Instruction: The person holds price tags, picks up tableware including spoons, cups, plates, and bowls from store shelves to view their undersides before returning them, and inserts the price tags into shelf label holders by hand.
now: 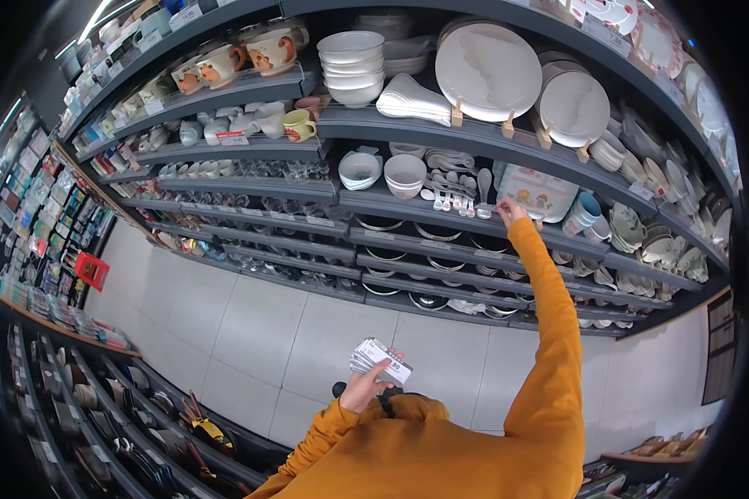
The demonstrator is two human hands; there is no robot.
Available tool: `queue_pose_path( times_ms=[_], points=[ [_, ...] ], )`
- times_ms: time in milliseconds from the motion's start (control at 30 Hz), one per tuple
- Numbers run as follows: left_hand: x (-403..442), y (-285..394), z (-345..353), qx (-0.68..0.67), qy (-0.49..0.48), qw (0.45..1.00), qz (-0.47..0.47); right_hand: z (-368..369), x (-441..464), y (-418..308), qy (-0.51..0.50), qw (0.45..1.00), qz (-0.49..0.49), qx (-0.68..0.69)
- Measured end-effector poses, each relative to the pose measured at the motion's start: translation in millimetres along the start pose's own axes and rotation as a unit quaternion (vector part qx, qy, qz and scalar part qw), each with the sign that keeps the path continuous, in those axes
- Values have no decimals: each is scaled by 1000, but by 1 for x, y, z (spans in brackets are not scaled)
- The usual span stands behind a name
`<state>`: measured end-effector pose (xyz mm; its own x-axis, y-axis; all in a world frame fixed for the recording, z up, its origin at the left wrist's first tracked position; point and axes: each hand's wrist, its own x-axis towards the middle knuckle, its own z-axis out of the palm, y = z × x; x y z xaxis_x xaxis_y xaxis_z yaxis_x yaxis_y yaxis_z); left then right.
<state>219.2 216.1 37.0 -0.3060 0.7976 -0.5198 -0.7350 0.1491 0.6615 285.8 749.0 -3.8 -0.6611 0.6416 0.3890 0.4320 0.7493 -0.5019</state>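
My left hand [366, 386] is closed around a stack of price cards [389, 366], held low in front of my body. The top card faces up and shows a printed price. My right arm stretches out to the shelf, and my right hand [512, 211] is at the shelf's front edge with its fingers pinched together. What sits between those fingers is too small to tell. Just left of it lie several spoons [462, 190] with patterned handles. Behind it stands a tray with cartoon figures [537, 191].
White bowls [351, 71] are stacked on the shelf above, beside large display plates [488, 71] on wooden stands. Blue cups [585, 209] stand right of the tray. Mugs [272, 51] fill the left shelves. Tiled floor [250, 324] lies below, with a pan rack [133, 416] behind left.
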Motion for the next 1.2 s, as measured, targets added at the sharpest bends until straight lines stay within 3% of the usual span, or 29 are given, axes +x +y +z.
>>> queue_pose_path(
  times_ms=[200,667,767,867,967,1067,1200],
  points=[
    [-2,4,2,20,-3,1000,-2,13,5,17,-66,997,48,9],
    [-4,-1,-4,14,-7,1000,3,-1,5,9,-46,997,37,51],
    [-5,-1,-2,11,-9,1000,2,-3,9,8,-52,993,81,72],
    [-5,-3,-2,8,-14,1000,-2,0,5,15,-79,997,10,15],
    [-5,-3,1,8,-17,1000,-6,-9,3,-2,-121,989,85,-14],
    [-5,-3,3,1,-14,1000,-4,-4,-7,-9,-99,988,47,-105],
    [-5,5,11,13,-10,999,32,0,-31,-28,62,984,-139,-95]
  ],
)
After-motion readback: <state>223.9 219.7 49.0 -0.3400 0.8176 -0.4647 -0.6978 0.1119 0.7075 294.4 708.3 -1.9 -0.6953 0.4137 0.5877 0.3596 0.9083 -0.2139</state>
